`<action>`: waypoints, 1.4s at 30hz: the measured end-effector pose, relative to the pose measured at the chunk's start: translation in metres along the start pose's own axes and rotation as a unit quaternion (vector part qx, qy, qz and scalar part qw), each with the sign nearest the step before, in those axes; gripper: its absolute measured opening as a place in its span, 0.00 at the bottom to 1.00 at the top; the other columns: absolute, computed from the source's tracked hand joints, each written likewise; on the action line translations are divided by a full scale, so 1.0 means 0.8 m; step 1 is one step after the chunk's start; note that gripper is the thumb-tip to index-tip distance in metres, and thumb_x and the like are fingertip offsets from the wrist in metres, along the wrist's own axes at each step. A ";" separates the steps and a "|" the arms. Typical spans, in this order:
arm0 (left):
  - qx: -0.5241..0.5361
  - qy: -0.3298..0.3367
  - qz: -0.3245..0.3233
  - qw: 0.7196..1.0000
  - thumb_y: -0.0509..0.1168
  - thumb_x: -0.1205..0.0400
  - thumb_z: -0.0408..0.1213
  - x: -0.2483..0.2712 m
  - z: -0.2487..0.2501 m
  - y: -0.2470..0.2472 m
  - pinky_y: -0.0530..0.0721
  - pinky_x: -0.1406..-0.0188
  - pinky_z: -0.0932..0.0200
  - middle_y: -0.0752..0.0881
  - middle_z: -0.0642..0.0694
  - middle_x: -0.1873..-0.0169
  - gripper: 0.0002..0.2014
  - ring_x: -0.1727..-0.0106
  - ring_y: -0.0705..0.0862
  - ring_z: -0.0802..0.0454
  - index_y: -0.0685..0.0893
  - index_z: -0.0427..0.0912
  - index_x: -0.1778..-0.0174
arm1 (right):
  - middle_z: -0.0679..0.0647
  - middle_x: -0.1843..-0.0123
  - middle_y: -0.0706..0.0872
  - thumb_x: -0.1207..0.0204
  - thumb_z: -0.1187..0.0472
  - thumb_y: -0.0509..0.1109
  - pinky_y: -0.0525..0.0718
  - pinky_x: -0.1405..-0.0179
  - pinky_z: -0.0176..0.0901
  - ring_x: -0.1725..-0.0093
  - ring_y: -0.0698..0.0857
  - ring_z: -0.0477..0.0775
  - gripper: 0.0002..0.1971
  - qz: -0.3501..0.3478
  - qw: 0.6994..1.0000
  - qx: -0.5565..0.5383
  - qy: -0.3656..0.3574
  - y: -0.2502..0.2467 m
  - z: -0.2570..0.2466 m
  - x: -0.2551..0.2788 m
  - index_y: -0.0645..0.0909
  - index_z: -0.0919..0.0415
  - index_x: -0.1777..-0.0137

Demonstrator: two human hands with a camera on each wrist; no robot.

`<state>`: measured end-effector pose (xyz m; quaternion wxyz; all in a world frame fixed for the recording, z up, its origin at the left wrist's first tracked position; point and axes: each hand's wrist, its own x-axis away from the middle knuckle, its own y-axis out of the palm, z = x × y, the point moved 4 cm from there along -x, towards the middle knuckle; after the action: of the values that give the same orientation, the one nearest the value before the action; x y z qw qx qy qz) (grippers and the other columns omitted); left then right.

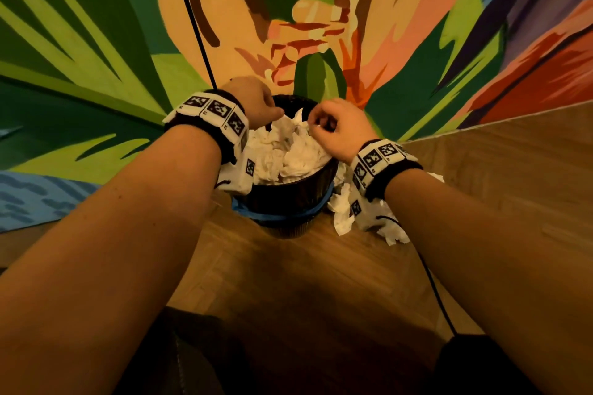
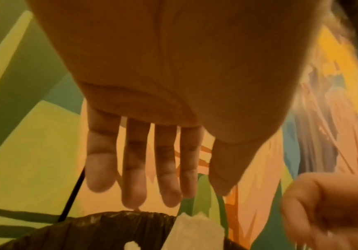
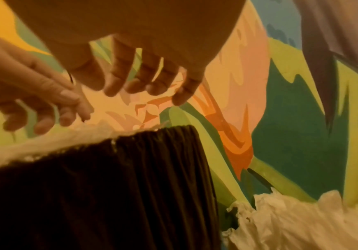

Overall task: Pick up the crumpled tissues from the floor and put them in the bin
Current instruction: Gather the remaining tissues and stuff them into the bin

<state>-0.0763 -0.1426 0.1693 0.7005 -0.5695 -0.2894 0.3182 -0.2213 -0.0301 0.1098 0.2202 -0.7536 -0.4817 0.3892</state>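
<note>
A round bin [image 1: 288, 199] with a black liner [image 3: 109, 186] stands on the wooden floor against the wall, heaped with white crumpled tissues [image 1: 288, 151]. More crumpled tissues [image 1: 343, 212] lie on the floor just right of the bin, also in the right wrist view [image 3: 302, 219]. My left hand [image 1: 272, 112] hovers over the bin's far left rim, fingers [image 2: 134, 177] straight and empty. My right hand [image 1: 317, 125] hangs over the bin's right rim with fingers [image 3: 118, 81] loosely curled and nothing seen between them. Both hands sit just above the heap.
A painted mural wall [image 1: 96, 58] rises right behind the bin. A black cable [image 1: 192, 19] runs down the wall to the bin's left. Another cable [image 1: 433, 285] trails over the floor at the right. A blue band [image 1: 282, 216] circles the bin.
</note>
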 end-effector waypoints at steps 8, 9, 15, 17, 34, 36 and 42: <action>-0.022 -0.039 -0.198 0.979 0.65 0.17 0.47 0.032 0.018 0.062 0.89 0.50 0.50 0.91 0.43 0.56 0.17 0.52 0.90 0.42 0.90 0.36 0.54 | 0.50 0.59 0.88 0.17 0.48 0.49 0.65 0.25 0.52 0.54 0.82 0.54 0.23 -0.245 0.921 0.294 -0.078 0.047 0.009 0.045 0.82 0.54 0.62; -0.059 -0.035 -0.207 0.976 0.64 0.17 0.48 0.036 0.017 0.071 0.87 0.50 0.51 0.90 0.42 0.56 0.17 0.52 0.88 0.42 0.88 0.35 0.53 | 0.50 0.57 0.88 0.16 0.49 0.47 0.60 0.22 0.52 0.50 0.82 0.54 0.24 -0.244 0.916 0.308 -0.082 0.049 0.010 0.046 0.83 0.53 0.60; -0.123 -0.033 -0.232 0.964 0.60 0.15 0.46 0.045 0.015 0.086 0.73 0.65 0.56 0.75 0.44 0.69 0.15 0.63 0.75 0.47 0.77 0.39 0.63 | 0.52 0.52 0.89 0.16 0.50 0.51 0.55 0.19 0.50 0.44 0.81 0.54 0.21 -0.225 0.942 0.239 -0.069 0.043 0.008 0.047 0.87 0.52 0.46; -0.123 -0.019 -0.207 0.971 0.60 0.15 0.47 0.037 0.021 0.072 0.72 0.67 0.57 0.74 0.45 0.72 0.17 0.65 0.75 0.47 0.77 0.38 0.64 | 0.51 0.52 0.90 0.18 0.52 0.58 0.68 0.28 0.46 0.46 0.82 0.52 0.16 -0.170 0.973 0.151 -0.041 0.026 0.009 0.043 0.87 0.50 0.41; 0.020 0.200 -0.173 0.964 0.60 0.17 0.45 0.064 0.214 0.183 0.81 0.54 0.56 0.87 0.42 0.49 0.13 0.49 0.85 0.43 0.86 0.45 0.44 | 0.59 0.47 0.89 0.19 0.55 0.65 0.84 0.46 0.50 0.48 0.85 0.61 0.12 -0.103 0.905 0.127 0.392 -0.034 0.217 0.169 0.89 0.57 0.46; 0.033 0.175 -0.237 0.955 0.61 0.17 0.45 0.068 0.201 0.244 0.82 0.48 0.55 0.85 0.40 0.43 0.15 0.44 0.84 0.41 0.84 0.44 0.38 | 0.59 0.40 0.86 0.19 0.55 0.65 0.84 0.44 0.50 0.45 0.85 0.61 0.12 -0.152 0.889 0.152 0.403 -0.022 0.228 0.201 0.88 0.54 0.43; 0.002 0.082 -0.323 0.943 0.65 0.18 0.43 0.069 0.140 0.367 0.77 0.30 0.46 0.74 0.38 0.27 0.25 0.29 0.76 0.39 0.74 0.40 0.24 | 0.54 0.19 0.57 0.19 0.55 0.66 0.77 0.29 0.51 0.29 0.75 0.63 0.12 -0.179 0.877 0.120 0.429 0.020 0.242 0.257 0.84 0.44 0.38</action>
<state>-0.1614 0.0128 -0.0959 0.7878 -0.4684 -0.3990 0.0282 -0.3195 0.1392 -0.0946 0.5602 -0.7153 -0.4162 0.0366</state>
